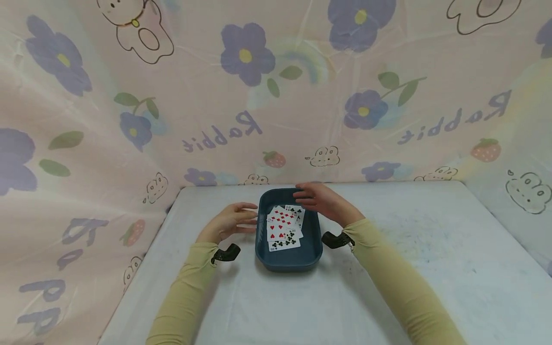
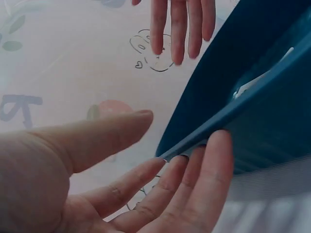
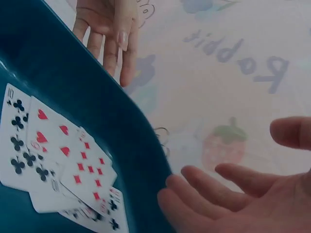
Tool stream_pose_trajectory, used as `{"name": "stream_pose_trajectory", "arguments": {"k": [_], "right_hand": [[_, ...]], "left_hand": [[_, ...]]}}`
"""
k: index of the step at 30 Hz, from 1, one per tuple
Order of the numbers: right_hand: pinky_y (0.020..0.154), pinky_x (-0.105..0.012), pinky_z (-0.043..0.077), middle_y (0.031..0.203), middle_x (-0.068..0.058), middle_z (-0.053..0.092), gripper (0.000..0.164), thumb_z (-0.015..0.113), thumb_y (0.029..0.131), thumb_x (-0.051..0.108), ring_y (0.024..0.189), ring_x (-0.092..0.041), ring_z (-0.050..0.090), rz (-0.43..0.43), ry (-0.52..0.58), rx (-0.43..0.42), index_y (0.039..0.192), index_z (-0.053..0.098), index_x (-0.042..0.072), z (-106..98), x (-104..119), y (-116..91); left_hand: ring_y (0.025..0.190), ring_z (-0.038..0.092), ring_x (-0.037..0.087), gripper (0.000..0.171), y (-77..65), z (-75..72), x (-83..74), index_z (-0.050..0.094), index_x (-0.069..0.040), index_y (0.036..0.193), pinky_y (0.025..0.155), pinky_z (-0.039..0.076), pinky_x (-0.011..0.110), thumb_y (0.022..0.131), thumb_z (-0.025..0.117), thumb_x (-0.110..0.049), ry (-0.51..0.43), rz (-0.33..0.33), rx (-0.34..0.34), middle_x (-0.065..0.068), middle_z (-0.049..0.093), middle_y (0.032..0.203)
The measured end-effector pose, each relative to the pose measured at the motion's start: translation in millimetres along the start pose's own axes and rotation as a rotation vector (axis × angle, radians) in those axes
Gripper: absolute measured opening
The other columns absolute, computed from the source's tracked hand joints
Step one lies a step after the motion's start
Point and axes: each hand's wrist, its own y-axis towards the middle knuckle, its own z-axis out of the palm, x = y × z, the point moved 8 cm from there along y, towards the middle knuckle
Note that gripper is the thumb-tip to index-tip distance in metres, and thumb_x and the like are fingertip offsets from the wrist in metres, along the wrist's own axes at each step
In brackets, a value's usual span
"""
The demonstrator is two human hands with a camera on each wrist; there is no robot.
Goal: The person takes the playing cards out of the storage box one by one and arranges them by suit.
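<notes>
A dark blue rectangular tray [image 1: 289,262] with rounded corners stands on the white table. Several playing cards [image 1: 282,225] lie face up and overlapping inside it, among them a ten of clubs [image 3: 13,136], hearts and diamonds. My left hand [image 1: 230,223] is at the tray's left side; in the left wrist view its extended fingertips [image 2: 218,145] appear to touch the outer wall near the rim. Over the far right corner is my right hand [image 1: 321,199], fingers spread and extended, holding nothing. In the right wrist view its fingertips [image 3: 170,196] are beside the tray's rim.
The white table [image 1: 414,268] extends around the tray, with faint dark smudges on its right part. A pink printed cloth [image 1: 297,105] with flowers and rabbits hangs behind and on both sides. Black wrist devices [image 1: 336,239] sit at both sleeve cuffs.
</notes>
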Motion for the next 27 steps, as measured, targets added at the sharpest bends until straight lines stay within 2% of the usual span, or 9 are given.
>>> {"name": "stream_pose_trajectory", "arguments": {"k": [12,20,27], "right_hand": [[0.112,-0.049,0.017,0.148,-0.03,0.027,0.053,0.029,0.105,0.025,0.138,-0.042,0.023,0.048,0.084,-0.01,0.147,0.02,-0.006,14.4,-23.1,21.6],[0.114,-0.046,0.015,0.148,-0.029,0.026,0.056,0.031,0.104,0.027,0.139,-0.04,0.022,0.122,0.152,-0.078,0.146,0.021,-0.008,14.6,-40.8,28.7],[0.114,-0.046,0.008,0.152,-0.025,0.019,0.058,0.033,0.103,0.03,0.142,-0.039,0.01,0.146,0.132,-0.135,0.147,0.021,-0.005,8.6,-46.1,33.6]], "left_hand": [[0.092,0.064,0.023,0.038,4.3,0.6,10.7,0.054,-0.004,0.125,0.08,0.054,0.04,0.089,0.066,-0.001,0.027,-0.041,-0.059,0.017,0.06,0.108],[0.09,0.064,0.021,0.037,5.3,-0.9,16.2,0.054,-0.001,0.125,0.082,0.053,0.041,0.09,0.065,-0.001,0.037,-0.052,-0.057,0.016,0.059,0.107],[0.09,0.063,0.022,0.041,6.7,-0.8,16.1,0.053,-0.001,0.127,0.083,0.053,0.041,0.089,0.065,0.001,0.033,-0.045,-0.047,0.016,0.058,0.106]]}}
